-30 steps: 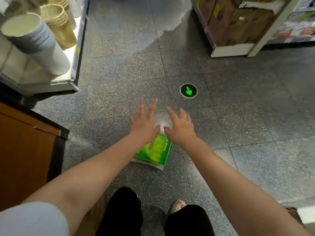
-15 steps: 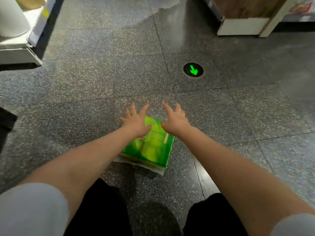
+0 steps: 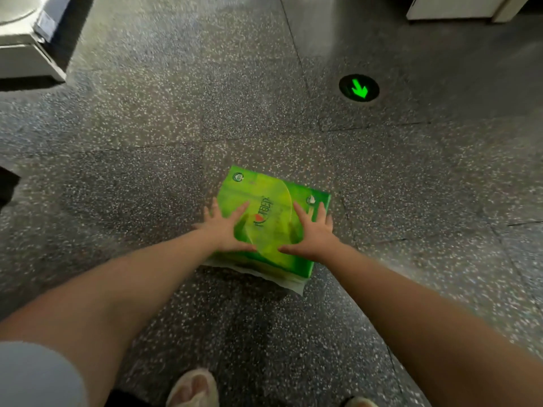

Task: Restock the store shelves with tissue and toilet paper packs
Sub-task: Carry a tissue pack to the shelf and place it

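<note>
1. My left hand (image 3: 224, 227) and right hand (image 3: 313, 233) lie flat, fingers spread, on top of the green tissue pack (image 3: 271, 221), which lies on the floor (image 3: 147, 142).
2. My palms hide the pack's near corners; its print between my fingers is hard to read.
3. Beyond my right fingers a green arrow marker (image 3: 359, 88) glows.
4. Shelf bases at the top corners are cut off.

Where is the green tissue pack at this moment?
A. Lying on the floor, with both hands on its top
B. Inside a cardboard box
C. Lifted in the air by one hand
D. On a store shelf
A: the green tissue pack lies flat on the speckled floor, and the left hand and right hand are both spread on its top face, fingers straight.
</note>
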